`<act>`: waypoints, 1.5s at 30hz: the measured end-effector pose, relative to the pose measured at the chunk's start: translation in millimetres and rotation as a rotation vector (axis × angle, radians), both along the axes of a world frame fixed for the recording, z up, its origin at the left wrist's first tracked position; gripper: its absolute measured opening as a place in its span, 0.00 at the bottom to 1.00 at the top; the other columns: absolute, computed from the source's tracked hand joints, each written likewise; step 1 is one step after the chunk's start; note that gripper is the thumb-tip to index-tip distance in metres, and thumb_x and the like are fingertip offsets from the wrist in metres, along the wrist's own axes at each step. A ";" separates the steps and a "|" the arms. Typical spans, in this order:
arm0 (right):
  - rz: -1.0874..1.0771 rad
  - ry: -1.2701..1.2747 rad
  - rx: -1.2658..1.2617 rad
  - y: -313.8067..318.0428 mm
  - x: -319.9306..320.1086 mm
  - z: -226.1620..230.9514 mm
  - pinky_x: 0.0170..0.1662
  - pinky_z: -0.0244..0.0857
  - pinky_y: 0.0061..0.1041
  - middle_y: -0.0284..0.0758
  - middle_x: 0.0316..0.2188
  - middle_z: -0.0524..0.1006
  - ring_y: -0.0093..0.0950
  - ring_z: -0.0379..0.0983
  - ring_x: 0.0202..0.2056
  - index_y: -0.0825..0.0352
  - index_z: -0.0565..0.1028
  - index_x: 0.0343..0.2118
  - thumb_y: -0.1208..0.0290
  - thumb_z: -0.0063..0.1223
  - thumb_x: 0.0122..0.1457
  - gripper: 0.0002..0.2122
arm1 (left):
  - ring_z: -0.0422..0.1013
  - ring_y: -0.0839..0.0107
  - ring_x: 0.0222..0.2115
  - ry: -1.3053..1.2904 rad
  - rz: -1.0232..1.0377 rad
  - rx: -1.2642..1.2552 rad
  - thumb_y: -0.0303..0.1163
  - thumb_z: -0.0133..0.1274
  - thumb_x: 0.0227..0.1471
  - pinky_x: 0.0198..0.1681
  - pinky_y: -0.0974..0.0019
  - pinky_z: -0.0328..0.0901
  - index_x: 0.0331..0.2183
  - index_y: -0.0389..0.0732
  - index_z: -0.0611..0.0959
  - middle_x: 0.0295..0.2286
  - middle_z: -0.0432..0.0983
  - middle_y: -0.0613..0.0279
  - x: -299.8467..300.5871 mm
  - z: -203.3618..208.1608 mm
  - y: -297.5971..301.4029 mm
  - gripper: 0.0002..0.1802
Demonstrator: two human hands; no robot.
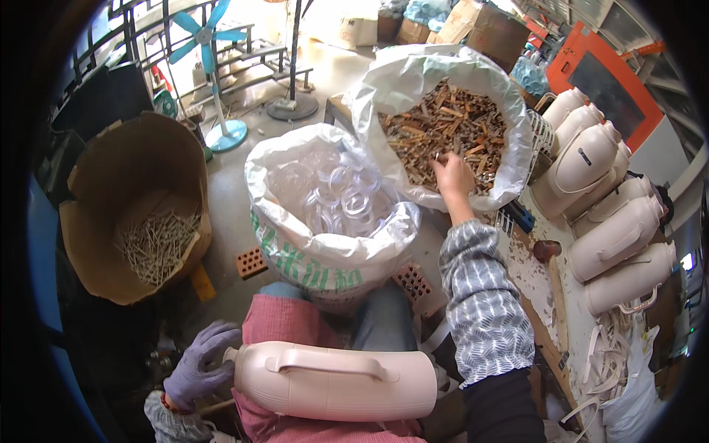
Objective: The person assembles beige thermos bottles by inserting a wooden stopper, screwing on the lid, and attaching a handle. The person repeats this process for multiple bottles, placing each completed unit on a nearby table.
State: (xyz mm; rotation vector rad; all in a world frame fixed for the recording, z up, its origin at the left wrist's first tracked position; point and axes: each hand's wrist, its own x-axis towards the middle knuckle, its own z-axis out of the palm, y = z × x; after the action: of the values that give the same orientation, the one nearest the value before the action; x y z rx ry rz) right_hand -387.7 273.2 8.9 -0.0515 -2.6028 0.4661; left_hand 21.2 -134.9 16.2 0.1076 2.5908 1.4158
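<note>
Across my lap lies a pale pink thermos flask on its side, handle upward, its neck pointing left. My left hand, in a grey-lilac glove, is closed at that neck; part of the grip is hidden. Ahead on the right, my bare right hand reaches into a large white bag full of small brown strip-like pieces. Its thumb and fingers pinch together on a small piece, too small to name. Between my knees and that bag stands a white sack of clear plastic rings.
To the left, a cardboard drum holds thin pale sticks. Behind it stands a blue fan. Several pink flasks line the bench at right, with a mallet and pale straps. A perforated brick sits on the floor.
</note>
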 end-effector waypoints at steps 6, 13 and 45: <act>0.215 0.049 -0.131 -5.1 -5.3 -1.3 0.36 0.71 0.30 0.35 0.31 0.82 0.32 0.79 0.32 0.60 0.81 0.33 0.65 0.64 0.49 0.09 | 0.77 0.58 0.38 0.314 -0.472 -0.084 0.50 0.66 0.43 0.44 0.62 0.71 0.49 0.40 0.77 0.40 0.79 0.55 -55.4 16.3 99.2 0.35; 0.420 0.059 -0.309 -5.7 65.5 37.3 0.32 0.70 0.21 0.35 0.28 0.81 0.24 0.77 0.27 0.67 0.80 0.34 0.71 0.58 0.56 0.06 | 0.74 0.74 0.32 -0.480 -0.352 0.191 0.46 0.66 0.46 0.37 0.71 0.69 0.44 0.40 0.81 0.34 0.79 0.62 -105.3 -40.6 95.1 0.27; 1.175 -0.071 0.265 -93.2 300.3 -27.8 0.27 0.64 0.28 0.30 0.21 0.67 0.29 0.69 0.25 0.63 0.77 0.31 0.71 0.65 0.41 0.12 | 0.71 0.79 0.39 -0.621 -0.204 0.535 0.33 0.65 0.48 0.44 0.74 0.67 0.49 0.35 0.78 0.40 0.78 0.63 -73.6 -71.9 76.8 0.27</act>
State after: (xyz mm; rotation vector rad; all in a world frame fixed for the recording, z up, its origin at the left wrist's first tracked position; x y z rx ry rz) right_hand -87.3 180.0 -18.9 1.6053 -2.4714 0.4700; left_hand -52.4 -58.1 -55.7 0.0003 1.6320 1.6893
